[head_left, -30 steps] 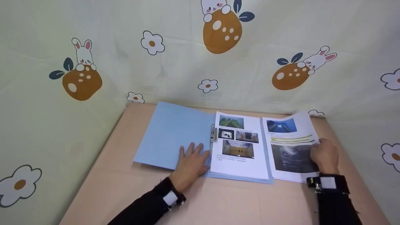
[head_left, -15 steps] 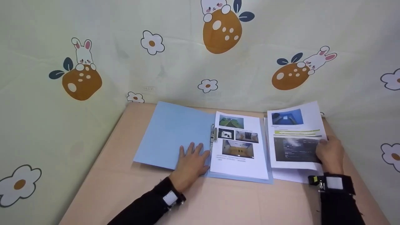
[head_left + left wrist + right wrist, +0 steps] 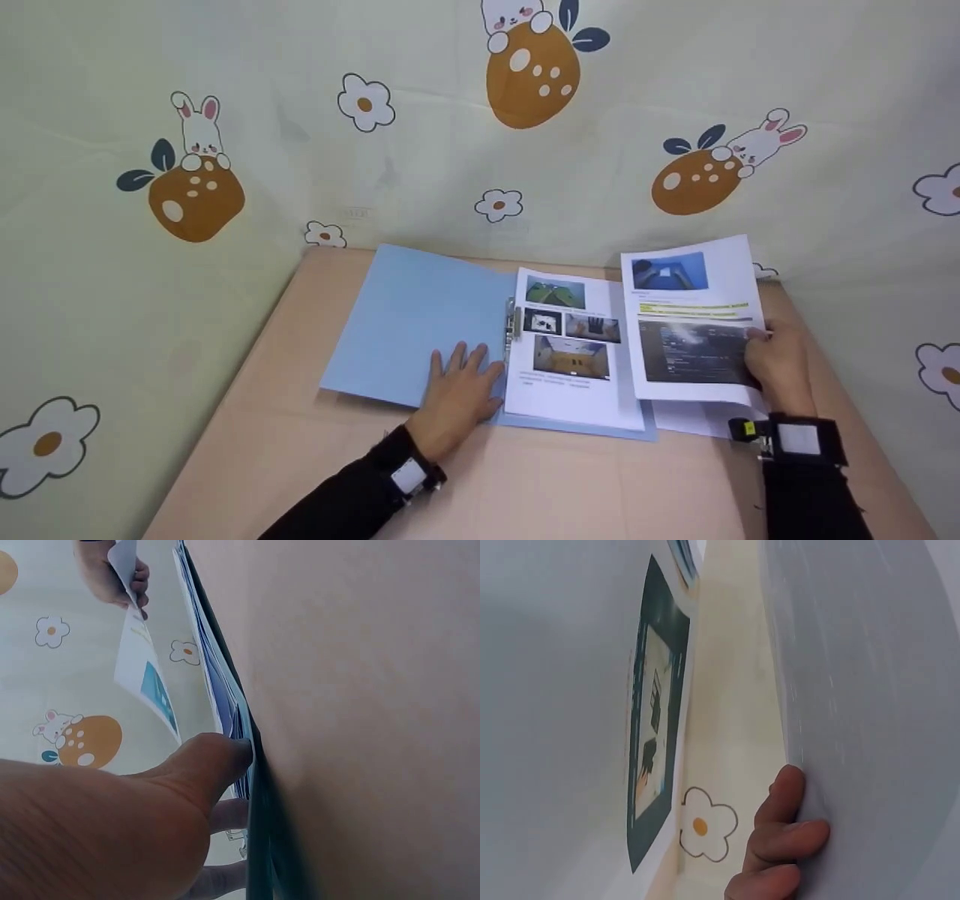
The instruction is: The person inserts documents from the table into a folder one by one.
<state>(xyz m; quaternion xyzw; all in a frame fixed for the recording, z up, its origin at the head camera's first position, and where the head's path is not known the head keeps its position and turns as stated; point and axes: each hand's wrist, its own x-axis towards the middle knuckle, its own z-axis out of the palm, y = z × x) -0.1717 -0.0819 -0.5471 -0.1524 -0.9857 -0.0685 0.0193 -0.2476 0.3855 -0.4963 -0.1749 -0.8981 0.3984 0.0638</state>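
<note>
Blue folder (image 3: 420, 322) open, pages (image 3: 577, 397) inside by the clip (image 3: 513, 322) | my left hand (image 3: 457, 394) spread on it, 6 o'clock; right hand (image 3: 780, 367) pinching a printed sheet (image 3: 694, 296), 3 o'clock | peach surface (image 3: 540, 487), bunny-print backdrop (image 3: 427, 165) at 12

The left hand (image 3: 456, 401) rests on the open folder (image 3: 409, 315), whose cover spreads to the left of and beyond its fingers. Just beyond those fingertips and to their right sits the clip (image 3: 514, 324); right of the fingers lie the filed pages (image 3: 574, 403). The right hand (image 3: 781, 366) holds the raised sheet (image 3: 694, 298) by its right edge, most of it left of the fingers. Beneath, a lower sheet (image 3: 688, 421) shows nearer than them, on the table (image 3: 562, 487). The backdrop (image 3: 427, 165) stands beyond all the fingers.
</note>
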